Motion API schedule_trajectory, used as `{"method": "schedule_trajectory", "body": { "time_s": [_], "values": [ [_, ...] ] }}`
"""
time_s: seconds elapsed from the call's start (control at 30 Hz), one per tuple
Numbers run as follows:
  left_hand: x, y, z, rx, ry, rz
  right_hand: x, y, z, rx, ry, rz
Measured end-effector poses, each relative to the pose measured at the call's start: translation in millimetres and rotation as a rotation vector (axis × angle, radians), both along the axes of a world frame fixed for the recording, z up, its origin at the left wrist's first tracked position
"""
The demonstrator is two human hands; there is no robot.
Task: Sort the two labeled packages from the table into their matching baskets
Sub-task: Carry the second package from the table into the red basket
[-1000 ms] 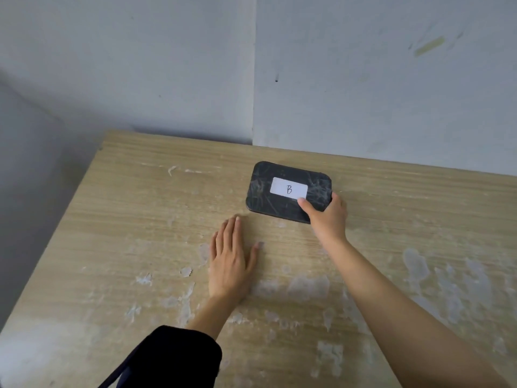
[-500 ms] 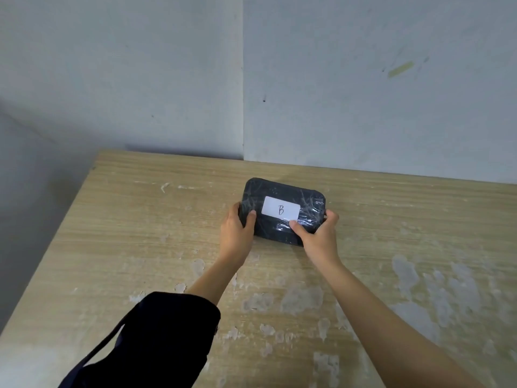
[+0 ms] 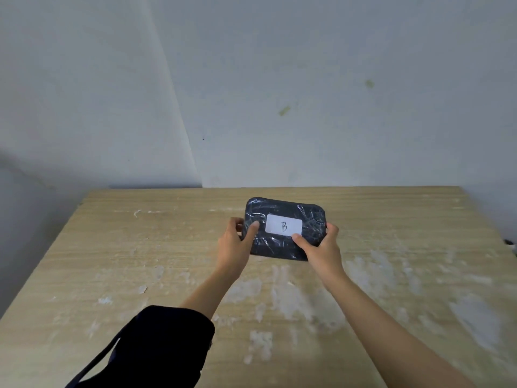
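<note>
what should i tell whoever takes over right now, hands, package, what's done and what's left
Left hand: gripping the left end of the black package, thumb on top.
Right hand: gripping its right end, thumb by the white label marked B.
Package: held in both hands over the wooden table; whether it is clear of the surface cannot be told.
No basket and no second package in view.
Done: B is grasped.
Left: carry it to the B basket, then check on the other package.

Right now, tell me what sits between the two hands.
Head view: the black package labeled B, gripped at its ends by the left hand and right hand.
</note>
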State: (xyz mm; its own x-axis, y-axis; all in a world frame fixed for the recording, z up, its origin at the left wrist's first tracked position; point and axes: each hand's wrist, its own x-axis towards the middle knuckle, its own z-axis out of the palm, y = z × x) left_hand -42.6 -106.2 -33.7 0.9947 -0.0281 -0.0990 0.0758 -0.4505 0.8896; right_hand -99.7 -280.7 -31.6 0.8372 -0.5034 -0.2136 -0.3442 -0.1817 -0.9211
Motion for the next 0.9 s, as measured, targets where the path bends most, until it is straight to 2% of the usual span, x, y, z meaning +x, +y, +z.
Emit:
{"method": "schedule_trajectory", "body": {
  "time_s": [0.43, 0.9],
  "values": [
    [-118, -198, 71, -0.034, -0.148, -0.194, -144, -199, 80, -0.131, -0.094, -0.100],
    [-135, -430, 94, -0.055, -0.163, -0.310, -191, -423, 102, -0.227, -0.097, -0.156]
  ]
}}
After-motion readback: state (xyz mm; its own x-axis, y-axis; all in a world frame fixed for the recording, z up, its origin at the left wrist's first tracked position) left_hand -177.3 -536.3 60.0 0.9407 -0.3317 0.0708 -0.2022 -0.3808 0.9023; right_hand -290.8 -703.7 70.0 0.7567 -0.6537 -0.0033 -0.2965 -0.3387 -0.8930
